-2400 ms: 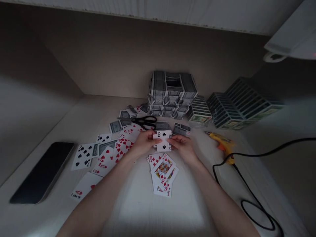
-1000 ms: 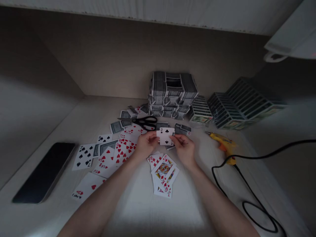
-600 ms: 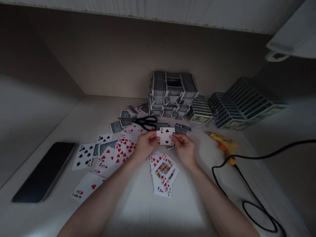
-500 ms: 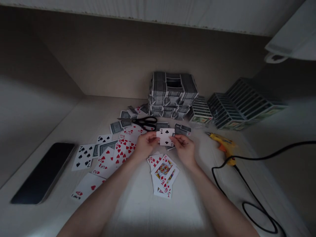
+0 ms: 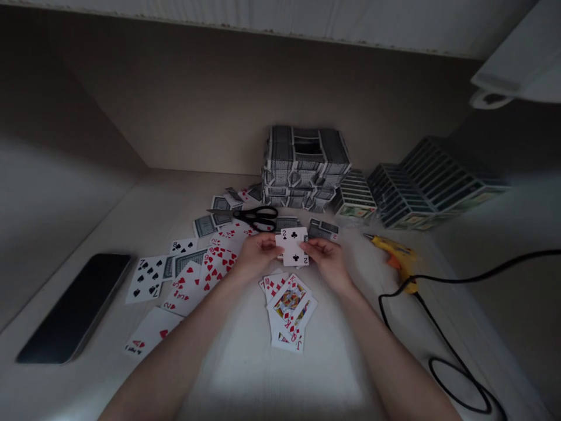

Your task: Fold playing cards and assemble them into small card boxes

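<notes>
Between my two hands is a two of clubs playing card [image 5: 293, 248], its face turned up toward me. My left hand [image 5: 258, 255] pinches it by the left edge, and my right hand [image 5: 326, 260] grips the right edge, with a bit of patterned card back showing there. Just below lies a small pile of diamonds with a king of diamonds [image 5: 290, 298] on top. Fanned heart cards [image 5: 219, 266] spread out left of my left hand. Black-handled scissors [image 5: 258, 219] rest on cards behind that hand.
A box-like structure of folded cards [image 5: 307, 166] stands at the back. Stacks of packed cards [image 5: 403, 196] are right of it. A yellow glue gun [image 5: 397, 254] with a black cable [image 5: 473, 270] lies at right, a dark phone [image 5: 76, 310] at left, beside a seven of spades [image 5: 146, 279].
The two of clubs has tilted to show more of its face, its lower edge slightly nearer me. Both hands stay on it; the surrounding things are unmoved.
</notes>
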`<state>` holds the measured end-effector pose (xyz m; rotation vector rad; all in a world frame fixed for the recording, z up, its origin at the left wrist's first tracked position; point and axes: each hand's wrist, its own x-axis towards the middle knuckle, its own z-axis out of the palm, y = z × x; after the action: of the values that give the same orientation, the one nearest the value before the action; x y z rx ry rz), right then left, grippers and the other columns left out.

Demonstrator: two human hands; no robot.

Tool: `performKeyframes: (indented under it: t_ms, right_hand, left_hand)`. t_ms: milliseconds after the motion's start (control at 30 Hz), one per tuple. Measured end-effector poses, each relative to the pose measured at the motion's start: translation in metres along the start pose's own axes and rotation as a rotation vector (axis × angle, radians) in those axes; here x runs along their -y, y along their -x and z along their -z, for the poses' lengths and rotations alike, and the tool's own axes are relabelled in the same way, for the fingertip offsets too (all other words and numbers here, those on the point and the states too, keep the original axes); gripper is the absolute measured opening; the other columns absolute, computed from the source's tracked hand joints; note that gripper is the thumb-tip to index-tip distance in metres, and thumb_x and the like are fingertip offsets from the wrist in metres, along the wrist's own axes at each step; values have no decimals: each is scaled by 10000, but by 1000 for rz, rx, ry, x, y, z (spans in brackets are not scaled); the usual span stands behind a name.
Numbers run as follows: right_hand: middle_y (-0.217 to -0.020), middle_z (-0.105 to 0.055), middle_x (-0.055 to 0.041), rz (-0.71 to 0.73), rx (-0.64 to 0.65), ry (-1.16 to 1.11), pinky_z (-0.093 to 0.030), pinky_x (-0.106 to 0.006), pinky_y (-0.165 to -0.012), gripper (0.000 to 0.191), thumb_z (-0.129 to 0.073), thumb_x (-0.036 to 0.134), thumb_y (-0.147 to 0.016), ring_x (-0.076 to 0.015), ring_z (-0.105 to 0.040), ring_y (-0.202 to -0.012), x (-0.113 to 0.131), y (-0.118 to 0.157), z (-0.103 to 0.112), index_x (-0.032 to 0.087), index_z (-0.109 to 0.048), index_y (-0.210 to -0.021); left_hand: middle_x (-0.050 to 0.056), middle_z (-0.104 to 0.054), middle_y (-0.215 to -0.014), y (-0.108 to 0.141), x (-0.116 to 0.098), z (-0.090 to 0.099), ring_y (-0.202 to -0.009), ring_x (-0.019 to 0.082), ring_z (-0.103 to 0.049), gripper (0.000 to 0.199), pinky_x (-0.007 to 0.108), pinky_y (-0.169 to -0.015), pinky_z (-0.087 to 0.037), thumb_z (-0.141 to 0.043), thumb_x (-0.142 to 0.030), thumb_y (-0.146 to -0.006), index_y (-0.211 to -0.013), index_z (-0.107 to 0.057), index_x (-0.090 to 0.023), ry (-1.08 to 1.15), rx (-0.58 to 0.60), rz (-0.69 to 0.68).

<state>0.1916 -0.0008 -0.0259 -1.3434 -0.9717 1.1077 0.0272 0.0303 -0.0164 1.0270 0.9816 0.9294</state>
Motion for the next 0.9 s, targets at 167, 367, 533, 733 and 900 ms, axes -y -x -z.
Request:
performKeyframes:
  t_ms: [167, 367, 533, 733, 900]
  right_hand:
    - [-575, -639, -2, -11, 59, 14, -412, -231, -464, 292, -714, 438, -592, -111, -528, -471, -1, -2, 4, 161, -651, -659]
    - [-563, -630, -2, 14, 61, 38, -405, -224, -447, 316, -704, 466, -593, -111, -518, -468, 0, -2, 5, 162, -643, -657]
    - [-570, -629, 0, 42, 11, 24, -408, -225, -460, 309, -707, 461, -591, -110, -517, -479, 1, -2, 2, 165, -638, -646]
    - [-557, -618, 0, 67, 29, 67, -394, -222, -450, 305, -698, 459, -605, -108, -504, -473, -4, -2, 2, 164, -631, -642]
    - [-543, -595, 12, 136, -36, 101, -388, -223, -451, 287, -676, 449, -632, -107, -492, -469, -9, 2, -1, 173, -602, -614]
  left_hand:
    - [37, -683, -724, 0, -3, 1, -623, 130, -617, 256, 289, -639, -519, -717, -151, -542, -783, -639, -115, 14, 14, 11]
    - [61, -694, -792, 0, -1, 3, -681, 152, -631, 294, 298, -667, -510, -730, -192, -548, -821, -650, -118, -34, 29, -28]
    - [45, -700, -770, -1, -3, 3, -663, 142, -629, 249, 278, -661, -510, -687, -221, -607, -835, -656, -127, -25, 26, -9]
    - [24, -682, -726, -4, 2, 5, -645, 130, -612, 177, 240, -617, -493, -655, -211, -616, -776, -646, -136, -134, -23, -85]
    - [9, -662, -715, -1, 4, 2, -646, 127, -600, 154, 240, -620, -490, -641, -231, -625, -753, -624, -148, -170, -59, -134]
